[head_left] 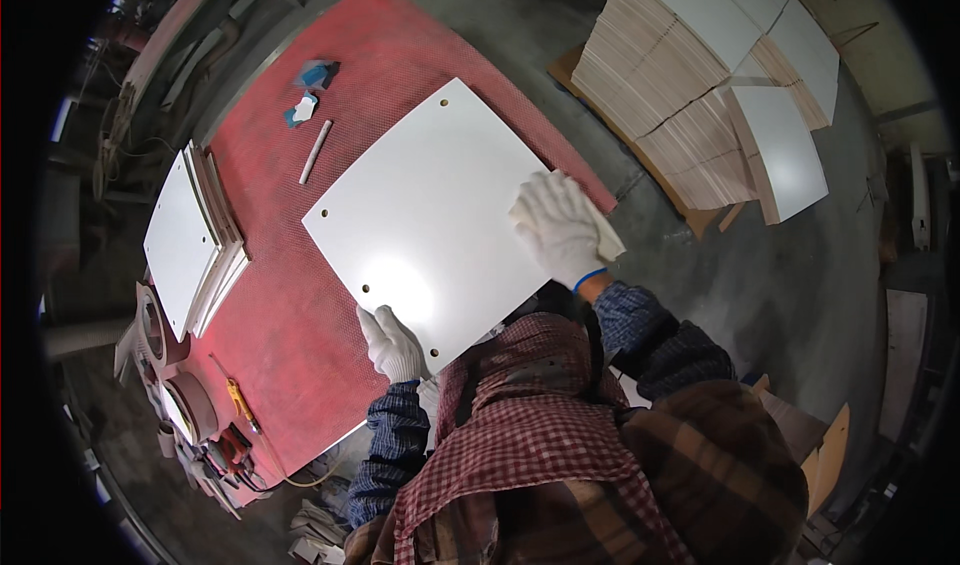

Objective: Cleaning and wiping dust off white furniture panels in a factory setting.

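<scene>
A white panel with several dark-rimmed holes lies at a slant before me on the red-covered table. At its near left edge, my gloved left hand grips the panel beside a hole. My gloved right hand is at the panel's right edge, its fingers stretched over a cream cloth that sticks out to the right from under it. Most of the cloth is hidden by that hand. Farther off, a white stick-like marker lies next to a blue and white crumpled item.
Several white panels are stacked at the table's left edge. Tape rolls and a yellow-handled screwdriver lie at the near left. A large stack of boards stands on the floor at the far right. A blue item sits at the far end.
</scene>
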### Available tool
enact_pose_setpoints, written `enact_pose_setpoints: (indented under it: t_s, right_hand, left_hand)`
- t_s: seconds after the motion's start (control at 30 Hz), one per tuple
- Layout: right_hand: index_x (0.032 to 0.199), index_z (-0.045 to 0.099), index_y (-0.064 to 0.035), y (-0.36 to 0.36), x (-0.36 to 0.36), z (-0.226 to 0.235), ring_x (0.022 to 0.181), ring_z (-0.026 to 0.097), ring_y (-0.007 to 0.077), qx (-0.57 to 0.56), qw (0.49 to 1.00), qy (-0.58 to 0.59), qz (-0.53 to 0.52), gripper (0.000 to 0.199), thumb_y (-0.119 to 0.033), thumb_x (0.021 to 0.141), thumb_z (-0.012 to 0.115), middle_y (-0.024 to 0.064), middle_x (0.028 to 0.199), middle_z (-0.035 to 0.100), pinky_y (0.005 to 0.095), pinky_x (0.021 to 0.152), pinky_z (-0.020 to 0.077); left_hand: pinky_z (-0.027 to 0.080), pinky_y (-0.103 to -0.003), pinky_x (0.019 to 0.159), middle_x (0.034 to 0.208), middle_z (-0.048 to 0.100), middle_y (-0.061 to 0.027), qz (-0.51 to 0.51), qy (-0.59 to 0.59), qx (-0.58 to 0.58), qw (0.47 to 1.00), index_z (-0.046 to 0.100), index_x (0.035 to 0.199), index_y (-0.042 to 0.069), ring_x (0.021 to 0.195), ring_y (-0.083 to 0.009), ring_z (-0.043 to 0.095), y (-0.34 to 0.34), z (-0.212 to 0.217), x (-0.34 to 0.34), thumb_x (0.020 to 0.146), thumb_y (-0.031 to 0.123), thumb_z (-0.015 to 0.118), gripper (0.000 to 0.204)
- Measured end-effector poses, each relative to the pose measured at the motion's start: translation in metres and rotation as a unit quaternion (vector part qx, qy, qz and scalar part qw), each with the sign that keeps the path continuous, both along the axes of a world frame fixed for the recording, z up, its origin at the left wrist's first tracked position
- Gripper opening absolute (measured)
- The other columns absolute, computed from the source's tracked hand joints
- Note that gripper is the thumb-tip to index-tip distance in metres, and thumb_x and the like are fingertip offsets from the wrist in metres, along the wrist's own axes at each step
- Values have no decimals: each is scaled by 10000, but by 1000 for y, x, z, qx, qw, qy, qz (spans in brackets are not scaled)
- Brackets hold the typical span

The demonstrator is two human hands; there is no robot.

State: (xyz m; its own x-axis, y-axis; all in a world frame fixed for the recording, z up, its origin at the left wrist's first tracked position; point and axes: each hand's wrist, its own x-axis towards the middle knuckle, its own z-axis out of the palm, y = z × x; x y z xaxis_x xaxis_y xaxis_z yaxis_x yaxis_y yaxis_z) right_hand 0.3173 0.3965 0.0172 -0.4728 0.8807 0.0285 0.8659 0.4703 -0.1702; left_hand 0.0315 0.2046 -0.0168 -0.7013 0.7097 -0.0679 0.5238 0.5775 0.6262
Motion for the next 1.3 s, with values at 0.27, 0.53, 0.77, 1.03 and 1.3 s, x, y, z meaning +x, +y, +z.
enact_pose_setpoints:
  t_s: [0.27, 0.53, 0.77, 1.03, 1.3]
  right_hand:
    - [1542, 406, -127, -42, -64, -4, 1552, 183, 316, 18, 995, -5, 97, 625, -494, 1036, 415, 159, 1654, 281, 519, 1273, 48]
    - [1538, 413, -112, 12, -105, -4, 1544, 202, 306, 26, 977, 30, 211, 652, -518, 1028, 390, 125, 1651, 294, 480, 1279, 7]
    - [1558, 388, -89, 173, -144, -18, 1526, 235, 308, 101, 994, -3, 31, 674, -521, 1042, 351, 120, 1639, 331, 469, 1270, 62]
    - [1562, 383, -94, 126, -280, -21, 1529, 224, 316, 84, 984, 5, 157, 633, -471, 1054, 364, 120, 1645, 318, 497, 1265, 48]
    - [1398, 549, -147, 27, -330, -3, 1494, 293, 283, 82, 888, 113, 439, 524, -455, 975, 544, 74, 1553, 443, 503, 1272, 89]
  left_hand:
    - [541, -447, 951, 1508, 420, -330, 19, 15, 11, 1000, 594, 1167, 61, 1219, -486, 575, 8, 13, 9, 1037, 134, 469, 195]
    - [543, -449, 952, 1518, 407, -323, -74, 151, -80, 983, 578, 1176, 65, 1242, -464, 558, -8, -7, -4, 1002, 122, 502, 198]
    - [515, -403, 974, 1461, 471, -313, 13, -22, 14, 1000, 619, 1110, 24, 1110, -397, 604, 12, 19, 6, 1068, 169, 432, 241]
    - [539, -423, 928, 1260, 587, -360, 35, 32, 86, 995, 520, 1325, -123, 1016, -415, 645, 9, 10, 4, 972, 51, 582, 398]
    - [519, -480, 846, 1082, 655, -303, 37, 36, 55, 997, 417, 1449, -117, 940, -432, 648, 4, 5, 2, 1015, 239, 535, 573]
